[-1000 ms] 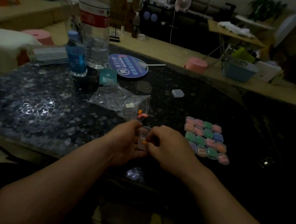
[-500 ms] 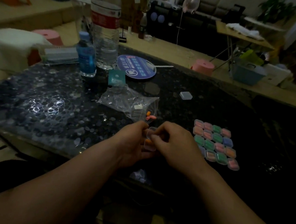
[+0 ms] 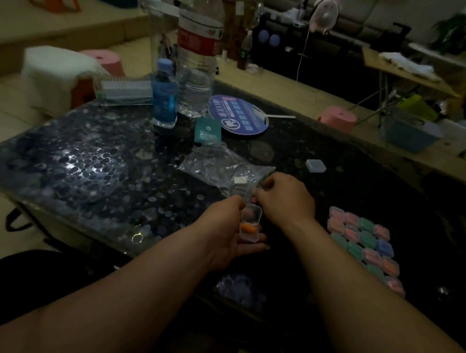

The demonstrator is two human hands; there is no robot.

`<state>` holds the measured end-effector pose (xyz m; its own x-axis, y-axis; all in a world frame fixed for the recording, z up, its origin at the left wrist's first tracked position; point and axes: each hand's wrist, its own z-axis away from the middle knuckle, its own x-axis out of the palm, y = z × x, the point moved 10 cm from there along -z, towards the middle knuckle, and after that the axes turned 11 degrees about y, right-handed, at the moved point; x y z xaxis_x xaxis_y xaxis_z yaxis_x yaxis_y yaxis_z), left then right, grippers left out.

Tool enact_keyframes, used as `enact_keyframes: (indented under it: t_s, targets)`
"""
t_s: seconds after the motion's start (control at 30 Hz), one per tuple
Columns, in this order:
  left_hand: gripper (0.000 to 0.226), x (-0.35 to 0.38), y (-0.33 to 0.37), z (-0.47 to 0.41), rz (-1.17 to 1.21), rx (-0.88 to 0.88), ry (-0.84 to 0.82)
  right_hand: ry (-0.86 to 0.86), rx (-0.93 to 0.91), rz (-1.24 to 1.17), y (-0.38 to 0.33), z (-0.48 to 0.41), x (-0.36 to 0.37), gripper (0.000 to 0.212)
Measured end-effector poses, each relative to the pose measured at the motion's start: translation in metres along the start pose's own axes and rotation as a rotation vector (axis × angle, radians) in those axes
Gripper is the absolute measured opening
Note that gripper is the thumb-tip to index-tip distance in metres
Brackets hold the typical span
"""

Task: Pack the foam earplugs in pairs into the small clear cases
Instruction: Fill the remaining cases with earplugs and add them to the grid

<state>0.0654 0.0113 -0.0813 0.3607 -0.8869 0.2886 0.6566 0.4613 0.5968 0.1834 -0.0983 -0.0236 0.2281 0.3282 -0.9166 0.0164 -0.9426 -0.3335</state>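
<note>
Dim light falls on a dark, glossy table (image 3: 89,166) patterned with pale pebble shapes. Its near edge runs just beneath the forearms.

The left hand (image 3: 225,231) grasps a clear case (image 3: 251,219) above the near middle of the table. The case is spread open, its long axis running near to far, with the lid half tipped toward the far side. One orange earplug (image 3: 247,228) lies in the near half, its length running left to right.

The right hand (image 3: 285,199) is just beyond it, fingers curled down at the corner of a crinkled plastic bag (image 3: 221,167). I cannot tell whether they grip anything.

To the right, well apart from both hands, packed cases (image 3: 365,240) sit in tight slanted rows, reaching toward the near right. Bare tabletop separates them from the right wrist. A lone closed case (image 3: 315,165) sits farther back. Two bottles (image 3: 198,63) stand at the far left.
</note>
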Motion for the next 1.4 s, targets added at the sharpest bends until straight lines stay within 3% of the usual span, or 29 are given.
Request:
enact_keyframes:
  t_s: [0.27,0.53,0.87,1.13,1.4]
  targets:
    - [0.037,-0.006,0.002,-0.003,0.021,-0.004,0.007,-0.033,0.067,0.059,0.003,-0.007,0.022,0.031]
    - [0.035,-0.005,0.006,-0.002,0.005,0.001,-0.009,-0.002,0.073,-0.053,0.008,0.008,-0.01,0.024]
    - [0.038,0.011,-0.001,0.009,-0.018,-0.015,-0.1,0.086,0.165,-0.518,0.048,0.07,-0.078,0.005]
    - [0.042,0.021,-0.008,0.012,-0.053,-0.006,-0.153,-0.099,0.012,-0.532,0.034,0.102,-0.07,0.006]
    - [0.047,0.03,-0.001,0.013,-0.055,0.038,-0.159,-0.076,-0.176,-0.342,0.017,0.104,-0.059,0.004]
